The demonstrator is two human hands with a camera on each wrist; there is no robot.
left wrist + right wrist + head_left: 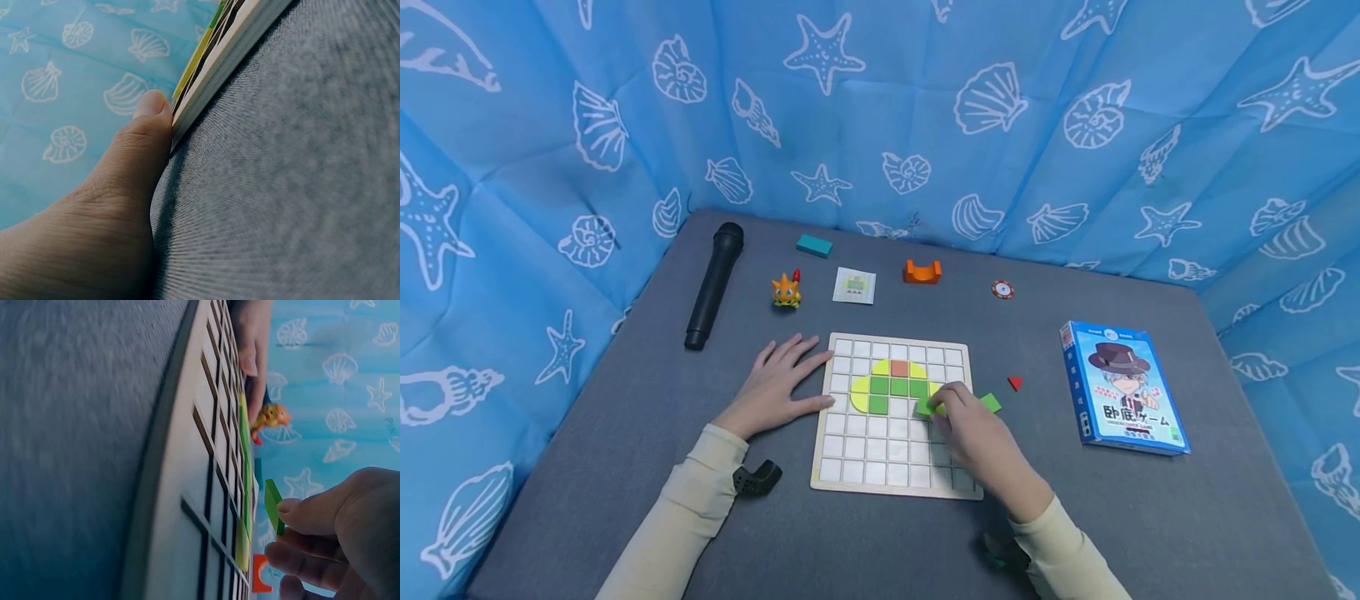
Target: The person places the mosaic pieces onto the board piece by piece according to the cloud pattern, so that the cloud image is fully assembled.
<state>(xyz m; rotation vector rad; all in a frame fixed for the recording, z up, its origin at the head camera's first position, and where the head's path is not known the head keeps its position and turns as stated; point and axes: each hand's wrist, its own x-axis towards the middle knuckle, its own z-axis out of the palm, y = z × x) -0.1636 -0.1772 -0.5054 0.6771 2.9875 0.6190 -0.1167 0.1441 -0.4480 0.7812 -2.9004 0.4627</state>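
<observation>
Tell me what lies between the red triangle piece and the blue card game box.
Nothing: in the head view, only bare grey table separates the small red triangle piece from the blue card game box.

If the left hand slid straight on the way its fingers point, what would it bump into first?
The left hand lies flat, fingertips already against the puzzle board's left edge. Sliding on, it would probably push that board first; nothing else lies between.

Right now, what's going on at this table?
A person is filling a wooden grid board with coloured tiles. The left hand lies flat on the table, thumb against the board's left edge. The right hand pinches a green tile just above the board, beside the yellow and green tiles already laid. A second green piece and a red triangle lie off the board's right edge.
</observation>
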